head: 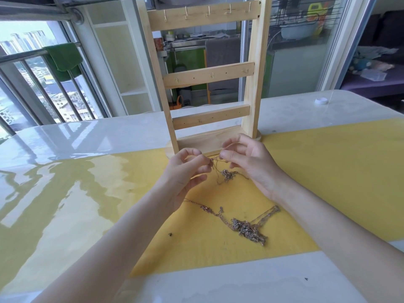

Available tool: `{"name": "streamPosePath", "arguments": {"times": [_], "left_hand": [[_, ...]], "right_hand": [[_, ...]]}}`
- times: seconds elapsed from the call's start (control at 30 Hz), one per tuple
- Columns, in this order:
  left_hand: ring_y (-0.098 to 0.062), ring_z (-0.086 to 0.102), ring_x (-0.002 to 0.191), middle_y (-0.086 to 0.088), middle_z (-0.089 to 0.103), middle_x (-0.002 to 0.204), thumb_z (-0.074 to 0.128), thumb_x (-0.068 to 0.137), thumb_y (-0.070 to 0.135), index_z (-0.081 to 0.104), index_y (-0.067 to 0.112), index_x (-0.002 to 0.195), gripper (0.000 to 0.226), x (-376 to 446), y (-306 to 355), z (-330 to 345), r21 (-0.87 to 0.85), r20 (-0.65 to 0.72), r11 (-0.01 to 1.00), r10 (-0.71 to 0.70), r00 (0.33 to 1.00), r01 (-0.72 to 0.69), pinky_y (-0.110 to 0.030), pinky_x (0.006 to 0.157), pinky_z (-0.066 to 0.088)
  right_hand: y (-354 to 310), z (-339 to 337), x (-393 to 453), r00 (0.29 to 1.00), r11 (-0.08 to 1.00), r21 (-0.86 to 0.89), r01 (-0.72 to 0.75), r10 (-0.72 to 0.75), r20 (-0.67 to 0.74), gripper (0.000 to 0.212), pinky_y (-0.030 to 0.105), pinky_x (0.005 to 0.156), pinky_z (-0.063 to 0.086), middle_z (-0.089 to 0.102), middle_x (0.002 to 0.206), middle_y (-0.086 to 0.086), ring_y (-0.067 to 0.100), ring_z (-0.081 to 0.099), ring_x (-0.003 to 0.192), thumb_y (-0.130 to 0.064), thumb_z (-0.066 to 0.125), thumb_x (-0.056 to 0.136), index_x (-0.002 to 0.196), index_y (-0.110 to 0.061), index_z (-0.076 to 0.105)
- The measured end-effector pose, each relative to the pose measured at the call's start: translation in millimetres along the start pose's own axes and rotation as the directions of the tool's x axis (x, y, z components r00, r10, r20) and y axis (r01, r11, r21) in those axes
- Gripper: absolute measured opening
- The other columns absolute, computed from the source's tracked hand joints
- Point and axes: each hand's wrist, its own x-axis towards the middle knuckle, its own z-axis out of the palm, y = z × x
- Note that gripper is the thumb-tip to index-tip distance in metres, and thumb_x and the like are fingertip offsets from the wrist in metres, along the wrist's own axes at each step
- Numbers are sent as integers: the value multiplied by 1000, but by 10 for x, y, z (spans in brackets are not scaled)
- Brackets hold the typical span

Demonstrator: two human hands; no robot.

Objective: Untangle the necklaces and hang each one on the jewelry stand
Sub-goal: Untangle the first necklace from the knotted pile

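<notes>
Before the stand (205, 75), both hands' fingers (202, 164) pinch a chain (226, 174) hanging between them.

Only one view to work from: the head-worn wide-angle camera. I see it looking forward and down from above the table (65, 149), close in over both forearms. The left hand (185, 171) and right hand (251, 162) sit near frame centre, just ahead of the lens. The wooden jewelry stand (207, 73) rises straight ahead, its top cut by the upper edge. Straight lines bow toward the borders. Balcony railing (54, 84) shows at far left.
</notes>
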Motion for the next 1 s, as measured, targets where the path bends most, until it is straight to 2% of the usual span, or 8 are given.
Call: {"name": "streamPosePath", "arguments": {"times": [0.07, 0.17, 0.33, 0.47, 0.57, 0.73, 0.87, 1.0], "left_hand": [[-6, 60, 57, 3, 67, 67, 62, 87, 4, 48, 17, 85, 19, -3, 6, 7, 13, -4, 1000, 27, 1000, -27, -18, 56, 50], [-8, 61, 60, 2, 67, 68, 63, 85, 3, 48, 17, 90, 21, -3, 2, 13, 64, -22, 995, 73, 997, -71, -18, 56, 49], [-9, 63, 63, -1, 64, 69, 62, 85, -1, 48, 14, 92, 22, -6, -29, -14, 256, 20, 943, 213, 977, -211, -19, 60, 51], [-10, 62, 62, 4, 64, 67, 63, 84, -4, 44, 16, 89, 28, 0, -65, -16, 433, 145, 844, 280, 949, -316, -20, 61, 50], [-10, 59, 62, 9, 63, 65, 63, 82, -3, 42, 18, 89, 31, 5, -86, 4, 501, 169, 799, 286, 943, -331, -26, 65, 47], [-12, 52, 60, 5, 56, 63, 61, 82, -5, 43, 16, 88, 27, -2, -93, 62, 402, 76, 890, 203, 976, -217, -24, 63, 46], [-12, 50, 58, -3, 57, 67, 59, 85, -2, 45, 12, 89, 21, 9, -79, 65, 52, 15, 998, -39, 999, 39, -20, 56, 50], [-10, 57, 51, -3, 57, 68, 58, 86, 0, 48, 8, 95, 16, 25, -19, 60, -205, 10, 970, -132, 991, 131, -18, 52, 52]], "right_hand": [[13, 5, 2, 1000, 995, -100, 23, -23, 0, 2, 15, 69, 44, 66, 81, -3, 4, 56, 76, -10, 68, 85, 86, -12, 68], [21, 19, -7, 1000, 990, -137, 21, -22, -7, 4, 16, 74, 45, 70, 87, 4, 6, 57, 80, -15, 71, 82, 82, -12, 73], [-26, 3, -13, 998, 980, -201, 10, 3, 68, 2, 7, 63, 43, 67, 71, -2, -4, 55, 62, -11, 74, 80, 80, -9, 74], [-16, -34, -4, 989, 964, -257, -69, 100, 109, 7, 16, 68, 46, 65, 69, 0, 3, 55, 65, -7, 73, 80, 74, -9, 70], [1, 4, -10, 984, 955, -276, -103, 139, 112, 13, 25, 71, 41, 58, 68, 1, 10, 51, 68, -4, 67, 79, 68, -10, 65], [2, 54, -17, 993, 954, -286, -93, 111, 47, 21, 25, 61, 32, 45, 60, -3, 10, 37, 59, -10, 60, 80, 60, -15, 56], [10, 105, -23, 999, 976, -214, -40, 36, -22, 29, 26, 59, 29, 39, 56, -7, 10, 34, 58, -11, 58, 83, 56, -18, 49], [15, 132, -25, 999, 990, -133, -40, 43, 13, 20, 32, 64, 29, 39, 61, 2, 17, 34, 65, -24, 57, 72, 55, -18, 48]]}}
